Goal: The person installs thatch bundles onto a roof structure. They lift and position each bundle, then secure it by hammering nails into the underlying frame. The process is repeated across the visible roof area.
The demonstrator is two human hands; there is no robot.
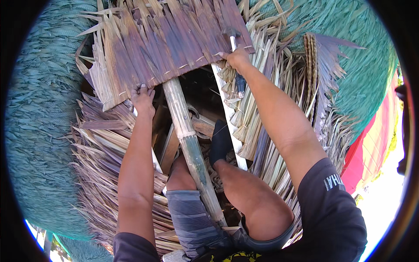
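A brownish-purple panel of stitched palm-leaf thatch (174, 41) spans the upper middle, its stitched lower edge toward me. My left hand (143, 100) is closed at that edge, near its left end, fingertips on the leaves. Near the panel's right corner, my right hand (238, 59) is closed around a hammer (240, 83) and also touches the edge. The hammer's metal head lies over the panel and its dark handle points back toward me. Below the panel runs a bamboo pole (185, 131), partly covered by it at the top.
An opening with wooden beams (170, 150) lies below, my legs straddling the pole. A white strip (231, 122) borders it at right. Layered thatch (109, 153) flanks both sides, with stacked panels (310, 65) at right. Green woven-looking roofing (43, 109) and a red surface (366, 153) lie beyond.
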